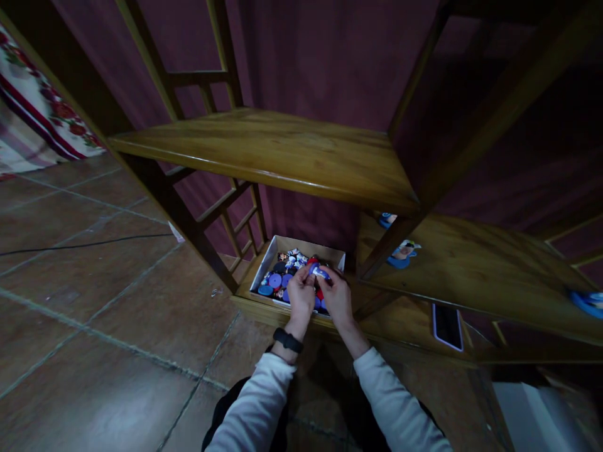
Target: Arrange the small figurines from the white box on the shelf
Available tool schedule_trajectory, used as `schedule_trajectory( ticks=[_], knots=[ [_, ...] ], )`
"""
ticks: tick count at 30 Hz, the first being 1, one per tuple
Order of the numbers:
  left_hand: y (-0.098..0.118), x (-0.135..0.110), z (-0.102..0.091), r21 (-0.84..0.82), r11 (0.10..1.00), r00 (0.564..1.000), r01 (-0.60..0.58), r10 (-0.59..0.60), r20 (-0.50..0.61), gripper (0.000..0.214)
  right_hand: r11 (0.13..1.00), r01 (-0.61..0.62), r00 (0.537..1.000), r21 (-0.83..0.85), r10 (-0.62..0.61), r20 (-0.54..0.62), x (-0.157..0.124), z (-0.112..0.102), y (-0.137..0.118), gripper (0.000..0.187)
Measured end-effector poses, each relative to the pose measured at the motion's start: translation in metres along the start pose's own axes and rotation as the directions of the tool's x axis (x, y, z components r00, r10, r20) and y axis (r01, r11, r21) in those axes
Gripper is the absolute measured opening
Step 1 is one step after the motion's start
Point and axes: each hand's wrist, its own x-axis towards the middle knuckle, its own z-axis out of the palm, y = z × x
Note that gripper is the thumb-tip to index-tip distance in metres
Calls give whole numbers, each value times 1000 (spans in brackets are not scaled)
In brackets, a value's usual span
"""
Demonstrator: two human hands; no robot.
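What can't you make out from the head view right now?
- The small blue piece pinched between left hand and right hand: too small, half covered by fingers.
- Contents of the box: near side hidden by both hands, the rest tiny and dim.
- The blue figure on the right shelf: partly behind the shelf post.
- The blue thing at the right edge: cut off by the frame.

No text, label, brand, number or sign is legible. Any print on the blue piece, and on the other pieces in the box, is too small and blurred to read.
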Motion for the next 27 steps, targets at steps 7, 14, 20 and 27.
schedule_trajectory(
  ticks=[7, 14, 20, 27],
  knots=[
    [1, -5, 2, -148, 982, 993, 114, -116, -5, 28, 996, 60, 997, -73, -56, 45, -1, -6, 4, 28],
    [11, -10, -8, -362, 847, 913, 389, -406, 33, 23, 998, 37, 997, 45, -41, 70, -8, -2, 13, 42],
    [27, -28, -18, -453, 719, 826, 527, -558, 75, 23, 978, 15, 1000, 210, -18, 11, -28, -7, 19, 40],
    [53, -71, -23, -453, 700, 819, 552, -557, 138, 16, 907, -115, 989, 404, 65, 136, -57, -24, -1, 33]
  ],
)
